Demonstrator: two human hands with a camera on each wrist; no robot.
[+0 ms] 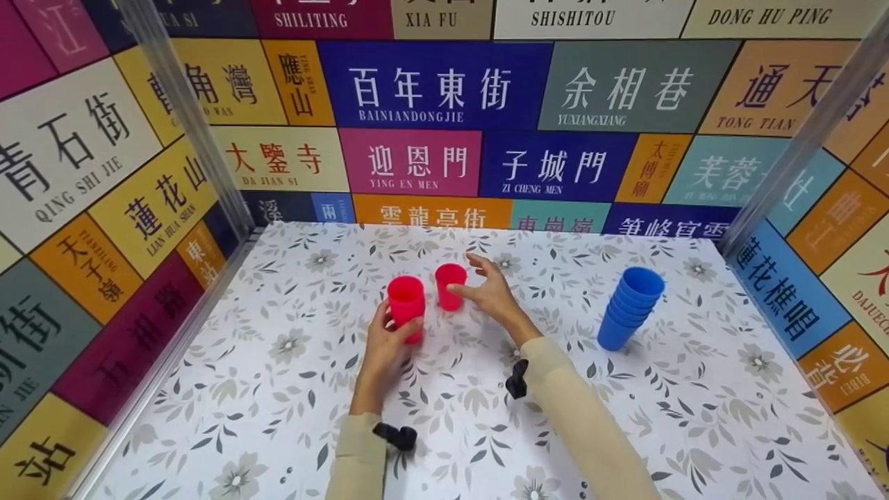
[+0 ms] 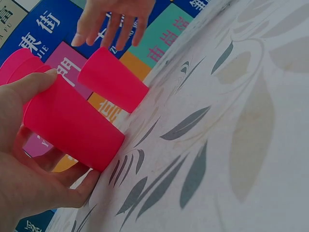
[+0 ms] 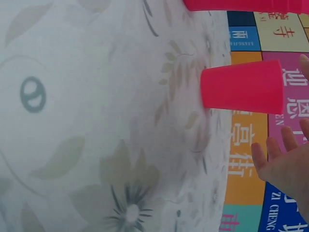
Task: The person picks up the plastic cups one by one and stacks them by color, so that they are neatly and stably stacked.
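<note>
A small stack of nested red plastic cups (image 1: 406, 295) stands upright on the table, and my left hand (image 1: 384, 345) grips it with fingers and thumb around its sides. Just to its right and a little farther back is a single red cup (image 1: 450, 300), also upright, mouth up. My right hand (image 1: 499, 297) is beside this cup, fingers spread and thumb apart from them. In the head view the thumb overlaps the cup's edge; the right wrist view shows a gap between the fingers (image 3: 275, 162) and the lone cup (image 3: 241, 88).
A stack of several blue cups (image 1: 628, 309) stands on the right part of the table. The table (image 1: 292, 417) has a white floral cover. Panels with street-name signs (image 1: 437, 83) enclose the back and both sides, with clear corner posts.
</note>
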